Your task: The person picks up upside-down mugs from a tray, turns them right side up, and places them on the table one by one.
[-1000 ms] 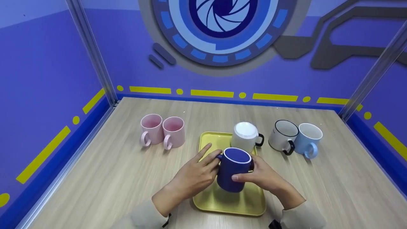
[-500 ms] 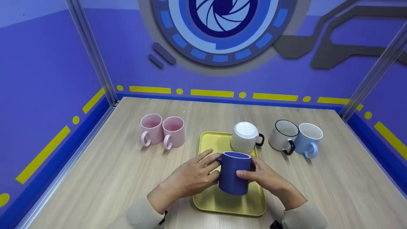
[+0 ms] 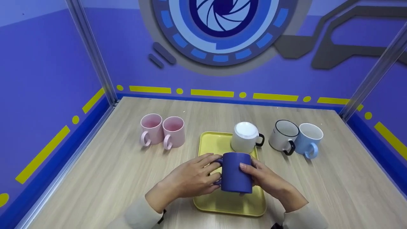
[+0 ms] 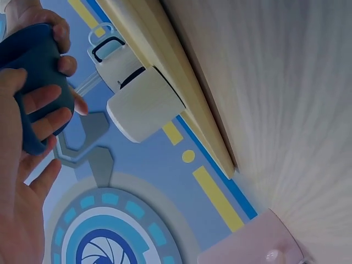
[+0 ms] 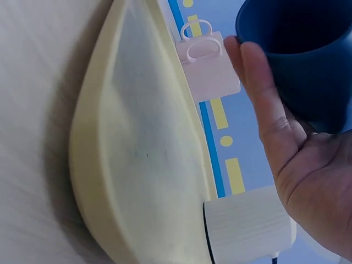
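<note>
A dark blue mug (image 3: pixel 236 173) is held above the yellow tray (image 3: pixel 206 205), tilted so that its mouth is out of sight in the head view. My left hand (image 3: pixel 192 176) grips the mug's handle from the left, its fingers curled at the loop in the left wrist view. From the right, my right hand (image 3: pixel 267 176) grips the mug's body, with the thumb lying across the near side. Behind the blue mug, an upside-down white mug (image 3: pixel 244 140) with a black handle stands on the tray's far right part.
Two pink mugs (image 3: pixel 173 133) stand upright side by side at the left. A white mug with a black rim (image 3: pixel 279 140) and a light blue mug (image 3: pixel 306 141) stand upright at the right. Purple-blue panels (image 3: pixel 190 78) border the wooden table (image 3: pixel 111 178).
Both hands have turned the blue mug: its open mouth showed first, then narrowed, and now is hidden. The right thumb has shifted slightly right. The other mugs have not moved.
</note>
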`<state>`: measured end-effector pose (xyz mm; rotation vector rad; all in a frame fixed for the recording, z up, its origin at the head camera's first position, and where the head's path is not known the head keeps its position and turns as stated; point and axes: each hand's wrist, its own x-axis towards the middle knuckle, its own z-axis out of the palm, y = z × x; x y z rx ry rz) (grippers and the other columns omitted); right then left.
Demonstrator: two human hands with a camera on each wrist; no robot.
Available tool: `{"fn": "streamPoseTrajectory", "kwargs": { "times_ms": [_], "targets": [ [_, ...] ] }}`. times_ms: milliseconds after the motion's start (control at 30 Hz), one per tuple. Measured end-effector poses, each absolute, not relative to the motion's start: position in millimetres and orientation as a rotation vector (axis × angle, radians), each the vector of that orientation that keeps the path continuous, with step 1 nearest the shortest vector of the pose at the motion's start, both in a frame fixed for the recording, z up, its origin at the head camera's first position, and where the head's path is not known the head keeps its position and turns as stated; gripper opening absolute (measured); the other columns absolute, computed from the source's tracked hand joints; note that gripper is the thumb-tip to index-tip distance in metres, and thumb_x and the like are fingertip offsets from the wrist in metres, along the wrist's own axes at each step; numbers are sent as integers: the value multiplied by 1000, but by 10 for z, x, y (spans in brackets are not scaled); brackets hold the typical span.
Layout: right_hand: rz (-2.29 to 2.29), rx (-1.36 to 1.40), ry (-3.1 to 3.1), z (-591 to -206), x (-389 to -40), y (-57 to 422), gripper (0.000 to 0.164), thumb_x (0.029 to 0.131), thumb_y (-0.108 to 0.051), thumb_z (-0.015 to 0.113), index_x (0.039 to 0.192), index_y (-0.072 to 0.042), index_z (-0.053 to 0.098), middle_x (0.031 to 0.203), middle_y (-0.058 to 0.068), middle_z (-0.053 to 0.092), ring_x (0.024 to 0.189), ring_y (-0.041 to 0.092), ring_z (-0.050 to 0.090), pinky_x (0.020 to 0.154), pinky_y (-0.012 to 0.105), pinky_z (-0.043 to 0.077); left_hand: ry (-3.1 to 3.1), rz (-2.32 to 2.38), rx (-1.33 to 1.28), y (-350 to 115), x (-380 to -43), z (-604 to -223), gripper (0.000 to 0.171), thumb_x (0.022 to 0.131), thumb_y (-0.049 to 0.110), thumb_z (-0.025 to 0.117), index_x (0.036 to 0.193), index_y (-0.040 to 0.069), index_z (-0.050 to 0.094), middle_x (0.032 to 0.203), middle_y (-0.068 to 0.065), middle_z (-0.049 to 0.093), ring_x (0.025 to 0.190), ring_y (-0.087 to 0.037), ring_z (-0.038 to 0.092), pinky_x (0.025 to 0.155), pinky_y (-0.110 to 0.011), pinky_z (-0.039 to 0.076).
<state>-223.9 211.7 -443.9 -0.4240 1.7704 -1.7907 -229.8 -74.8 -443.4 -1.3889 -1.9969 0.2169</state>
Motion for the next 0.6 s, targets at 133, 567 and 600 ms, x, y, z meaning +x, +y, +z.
{"fn": "streamPoseTrajectory", "kwargs": {
  "times_ms": [133,567,600],
  "targets": [
    [-1795,-391,1718,-4426,-2219,2121,74,109,-39,44,161,-2,7,134,16,62,114,30,69,85,48,62,-2003,196,-1418,-757,-2290,-4424,33,104,47,50,102,20,68,125,-4,70,134,-26,57,120,-36,41],
    [-1735,-312,1822,-4370,-2163,2069,79,109,-56,27,164,-4,3,150,23,48,126,24,60,105,34,49,-2031,3,-1468,-755,-2272,-4444,29,108,41,49,100,18,64,113,-2,71,121,-26,63,112,-34,48],
    [-1729,-311,1831,-4370,-2161,2070,80,109,-57,26,164,-3,4,150,23,49,126,24,60,105,33,50,-2032,-15,-1476,-755,-2273,-4447,29,108,41,49,99,18,64,112,-1,71,120,-26,64,111,-34,48]
  ]
}}
